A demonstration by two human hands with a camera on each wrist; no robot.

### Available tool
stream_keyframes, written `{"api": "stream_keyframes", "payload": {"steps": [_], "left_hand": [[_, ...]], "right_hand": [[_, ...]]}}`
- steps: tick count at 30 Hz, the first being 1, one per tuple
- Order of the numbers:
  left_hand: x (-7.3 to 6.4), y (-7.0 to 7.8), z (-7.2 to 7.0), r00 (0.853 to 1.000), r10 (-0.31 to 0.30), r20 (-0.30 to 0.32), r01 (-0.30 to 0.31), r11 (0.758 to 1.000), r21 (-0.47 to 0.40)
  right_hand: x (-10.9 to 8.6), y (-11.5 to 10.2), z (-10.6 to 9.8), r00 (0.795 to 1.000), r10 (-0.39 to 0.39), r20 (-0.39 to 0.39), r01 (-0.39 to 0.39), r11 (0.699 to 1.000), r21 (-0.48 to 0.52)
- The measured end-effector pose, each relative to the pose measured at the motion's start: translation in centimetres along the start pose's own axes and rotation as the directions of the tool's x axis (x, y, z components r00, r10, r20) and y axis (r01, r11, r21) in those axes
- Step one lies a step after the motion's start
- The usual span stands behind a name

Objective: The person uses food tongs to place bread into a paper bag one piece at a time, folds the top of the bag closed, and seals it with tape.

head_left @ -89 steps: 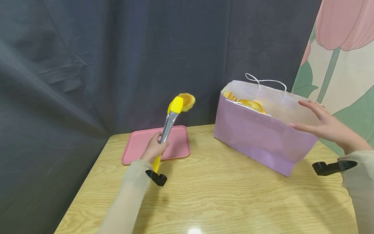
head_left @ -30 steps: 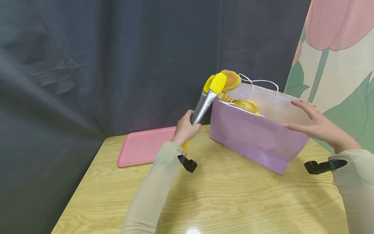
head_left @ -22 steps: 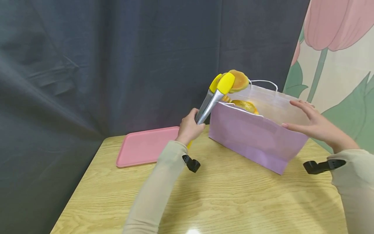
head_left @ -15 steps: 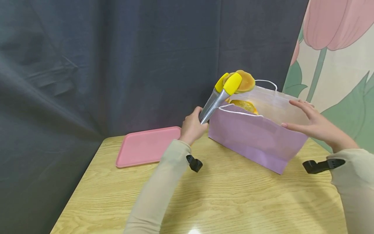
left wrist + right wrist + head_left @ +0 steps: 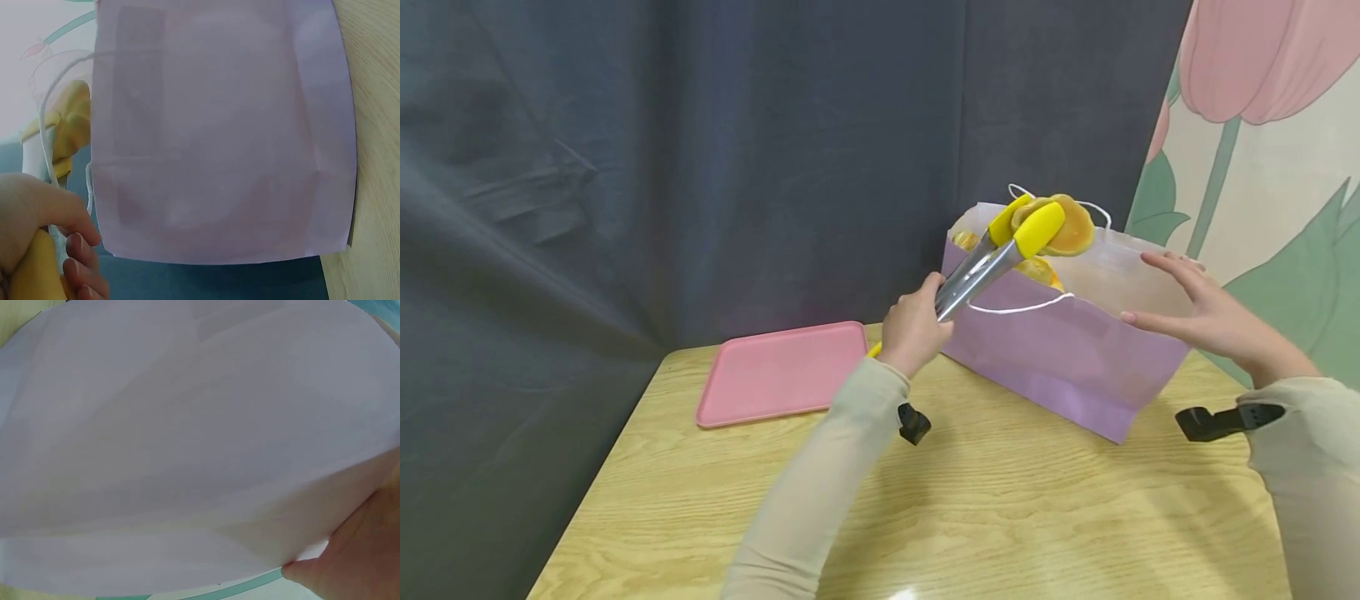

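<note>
My left hand [image 5: 916, 332] grips tongs [image 5: 977, 279] with steel arms and yellow tips. Their tips pinch a round, golden-brown pancake-like bread [image 5: 1072, 227], held above the mouth of a lilac paper bag [image 5: 1052, 346]. Inside the bag, a golden bread roll [image 5: 1037, 271] shows partly behind the tongs, and a striped bread piece [image 5: 966, 240] sits at the left end. At the bag's right end my right hand [image 5: 1213, 312] spreads thumb and fingers across the opening, touching its edges. In the left wrist view, the bag's wall [image 5: 212, 144] fills the middle; the bag's paper [image 5: 187, 425] fills most of the right wrist view.
A pink tray [image 5: 782, 375] lies at the back left of the wooden table [image 5: 1022, 500], with nothing on it. Dark curtain [image 5: 820, 167] hangs close behind. A white cord handle [image 5: 1018, 310] droops over the bag's front, below the tongs.
The left hand has carried the tongs and bread rightward from above the tray to over the bag, lately tilting them lower. The front cord handle now hangs down outside. The right hand stays at the bag.
</note>
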State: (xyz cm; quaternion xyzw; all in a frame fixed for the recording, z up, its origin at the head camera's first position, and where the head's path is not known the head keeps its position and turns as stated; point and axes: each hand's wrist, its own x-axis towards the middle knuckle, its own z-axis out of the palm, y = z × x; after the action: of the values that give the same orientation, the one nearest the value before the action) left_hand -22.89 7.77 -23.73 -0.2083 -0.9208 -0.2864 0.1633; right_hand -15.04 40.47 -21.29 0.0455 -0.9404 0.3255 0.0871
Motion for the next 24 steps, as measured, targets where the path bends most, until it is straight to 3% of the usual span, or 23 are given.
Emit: {"api": "stream_keyframes", "payload": {"steps": [4, 10, 24], "left_hand": [[-0.3, 0.4, 0.3, 0.999, 0.043, -0.007, -0.042, 0.998, 0.049], [-0.6, 1.1, 0.4, 0.989, 0.133, -0.067, -0.122, 0.981, 0.148], [-0.6, 1.3, 1.2, 0.98, 0.169, -0.107, -0.135, 0.954, 0.269]], "right_hand": [[-0.1, -0.1, 0.0, 1.0, 0.011, 0.009, -0.011, 1.0, -0.001], [-0.3, -0.1, 0.0, 1.0, 0.023, 0.008, -0.023, 1.0, -0.008], [-0.5, -0.1, 0.2, 1.0, 0.006, -0.007, -0.006, 1.0, -0.01]]}}
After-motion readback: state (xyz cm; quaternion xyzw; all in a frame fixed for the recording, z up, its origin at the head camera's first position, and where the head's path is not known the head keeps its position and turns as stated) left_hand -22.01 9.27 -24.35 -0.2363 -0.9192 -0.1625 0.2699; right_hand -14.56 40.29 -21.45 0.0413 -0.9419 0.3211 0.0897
